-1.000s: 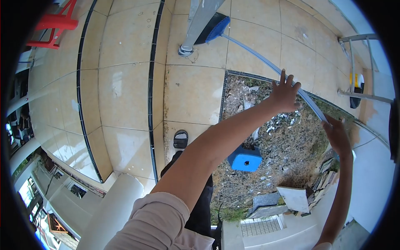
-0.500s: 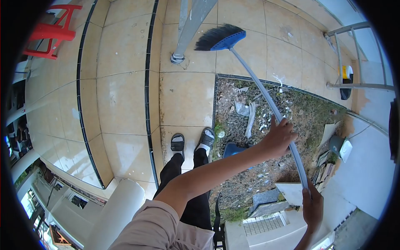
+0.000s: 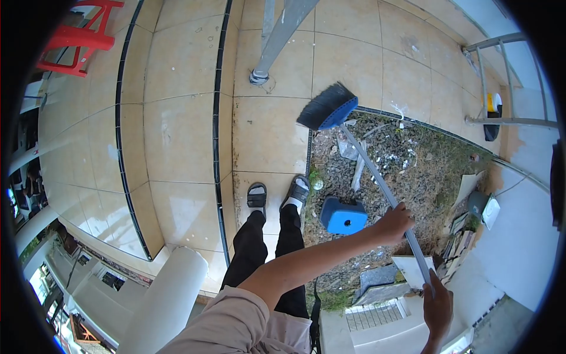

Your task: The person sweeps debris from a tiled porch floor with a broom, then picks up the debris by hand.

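A broom (image 3: 377,175) with a blue head (image 3: 341,114), dark bristles and a grey pole slants across the view. My left hand (image 3: 394,225) is wrapped round the middle of the pole, its arm reaching over from the lower left. Lower down, my right hand (image 3: 437,304) grips the pole near its end. The bristles (image 3: 323,106) lie over the tiled floor (image 3: 271,135) at the corner of the gravel bed (image 3: 407,159). Beneath the pole, a blue plastic stool (image 3: 344,216) stands on the gravel, left of my left hand.
My sandalled feet (image 3: 277,193) stand on the tiles beside the bed. A metal post (image 3: 274,53) rises ahead, and dark-edged steps (image 3: 180,135) are at left with a red stool (image 3: 79,38). Boards (image 3: 377,283) lie near the wall; a metal rack (image 3: 510,121) is at right.
The broom head has come back towards my feet and a little right, from the far tiles to the bed's corner. My left hand has moved lower and left, uncovering the blue stool.
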A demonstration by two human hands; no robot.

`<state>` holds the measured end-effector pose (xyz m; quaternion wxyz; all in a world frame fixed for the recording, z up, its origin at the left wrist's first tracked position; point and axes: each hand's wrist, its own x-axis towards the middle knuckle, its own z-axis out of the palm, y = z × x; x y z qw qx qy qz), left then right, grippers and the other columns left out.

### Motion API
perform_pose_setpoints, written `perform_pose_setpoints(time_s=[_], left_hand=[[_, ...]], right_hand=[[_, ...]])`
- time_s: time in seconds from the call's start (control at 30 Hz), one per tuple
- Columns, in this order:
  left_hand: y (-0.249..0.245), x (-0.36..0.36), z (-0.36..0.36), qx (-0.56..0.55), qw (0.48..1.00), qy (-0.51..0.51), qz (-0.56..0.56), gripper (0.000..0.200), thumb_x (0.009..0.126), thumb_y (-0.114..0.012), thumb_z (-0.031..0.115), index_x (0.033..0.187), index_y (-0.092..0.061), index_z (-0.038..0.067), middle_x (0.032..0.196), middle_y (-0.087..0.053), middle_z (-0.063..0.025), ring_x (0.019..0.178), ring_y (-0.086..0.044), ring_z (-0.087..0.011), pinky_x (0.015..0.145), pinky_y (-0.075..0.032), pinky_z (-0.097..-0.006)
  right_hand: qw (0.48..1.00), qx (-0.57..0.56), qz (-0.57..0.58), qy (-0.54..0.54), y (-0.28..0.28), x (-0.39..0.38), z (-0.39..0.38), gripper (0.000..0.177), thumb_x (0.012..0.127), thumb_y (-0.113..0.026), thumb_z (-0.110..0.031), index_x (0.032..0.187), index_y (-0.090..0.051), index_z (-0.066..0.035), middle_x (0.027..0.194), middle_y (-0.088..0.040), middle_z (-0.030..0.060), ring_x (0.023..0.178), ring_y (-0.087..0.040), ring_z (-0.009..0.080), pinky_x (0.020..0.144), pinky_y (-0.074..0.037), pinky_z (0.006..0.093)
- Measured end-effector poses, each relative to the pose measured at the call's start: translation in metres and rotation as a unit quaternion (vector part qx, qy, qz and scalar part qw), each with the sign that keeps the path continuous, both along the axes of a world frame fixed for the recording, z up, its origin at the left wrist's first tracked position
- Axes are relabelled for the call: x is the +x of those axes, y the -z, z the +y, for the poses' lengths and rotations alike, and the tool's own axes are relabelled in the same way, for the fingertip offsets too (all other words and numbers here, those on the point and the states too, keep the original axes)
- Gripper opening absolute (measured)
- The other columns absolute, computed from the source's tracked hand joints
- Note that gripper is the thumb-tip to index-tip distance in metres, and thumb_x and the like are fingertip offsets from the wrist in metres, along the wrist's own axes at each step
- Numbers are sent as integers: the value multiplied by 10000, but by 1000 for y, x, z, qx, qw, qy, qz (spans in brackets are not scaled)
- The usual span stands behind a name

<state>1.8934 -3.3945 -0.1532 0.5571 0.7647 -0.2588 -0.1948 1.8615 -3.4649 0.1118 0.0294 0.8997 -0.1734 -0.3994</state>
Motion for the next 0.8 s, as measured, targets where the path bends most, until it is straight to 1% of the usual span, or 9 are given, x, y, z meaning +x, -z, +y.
perform_pose_setpoints(time_s=[0.07, 0.17, 0.27, 0.33, 0.4, 0.47, 0.6, 0.77, 0.8], left_hand=[[-26, -19, -4, -14, 999, -25, -20, 259, 633, -791, 184, 789, -625, 61, 836, -523, -33, 944, -445, -234, 699, -464, -404], [-61, -17, 32, 12, 999, -32, -7, 257, 624, -787, 181, 788, -626, 65, 823, -516, -28, 938, -442, -224, 683, -455, -404], [-38, 4, 71, 82, 995, -42, -40, 251, 627, -786, 206, 768, -623, 79, 822, -517, -22, 898, -437, -209, 662, -443, -389], [12, 16, 99, 105, 988, -88, -67, 231, 688, -747, 255, 682, -598, 79, 751, -522, -25, 821, -458, -225, 636, -436, -376], [71, 19, 120, 116, 990, -62, -57, 253, 703, -737, 266, 645, -596, 64, 689, -521, -52, 813, -473, -239, 640, -439, -380], [78, 11, 114, 107, 990, -57, -74, 251, 703, -740, 265, 662, -601, 60, 676, -517, -53, 812, -476, -244, 666, -440, -383], [42, -30, 42, 42, 998, -22, -35, 220, 649, -763, 204, 701, -598, 68, 750, -521, -33, 843, -460, -239, 666, -444, -383], [-38, -63, -7, -5, 1000, 5, 2, 234, 600, -782, 140, 741, -610, 68, 807, -523, -19, 907, -445, -217, 671, -452, -391], [-52, -65, -3, -12, 1000, 0, -4, 239, 597, -785, 136, 749, -615, 68, 807, -521, -21, 907, -442, -215, 675, -448, -397]], right_hand=[[998, 39, -6, 54, -24, -20, -14, 393, 876, -531, -137, 1261, -537, -57, 875, -653, 211, 698, -621, 338, 654, -480, 373], [978, 115, -62, -161, -32, -54, -46, 507, 929, -511, -216, 1414, -376, -158, 659, -548, 25, 445, -465, 83, 384, -373, 265], [984, 155, -84, 11, 7, -24, -3, 356, 895, -537, -179, 1241, -565, -94, 737, -628, 227, 663, -624, 396, 615, -483, 439], [992, 111, 24, 50, 39, 15, 40, 354, 907, -525, -213, 1242, -563, -105, 742, -639, 207, 704, -632, 397, 629, -494, 451], [989, 144, -11, -5, 89, 12, 59, 363, 903, -513, -169, 1253, -539, -73, 761, -621, 237, 675, -615, 397, 628, -463, 454], [993, 117, -19, -10, 88, 1, 51, 358, 906, -510, -179, 1251, -541, -91, 769, -621, 237, 696, -608, 411, 632, -459, 467], [997, 11, 43, 56, 39, -19, 29, 372, 897, -528, -212, 1263, -554, -155, 751, -641, 205, 722, -635, 381, 660, -486, 489], [998, 51, -18, 38, -28, -81, -28, 420, 865, -522, -152, 1275, -532, -61, 733, -633, 194, 570, -605, 295, 566, -477, 377], [996, 84, -36, -9, -33, -88, -38, 459, 880, -535, -186, 1323, -475, -82, 707, -601, 132, 533, -560, 220, 510, -443, 333]])
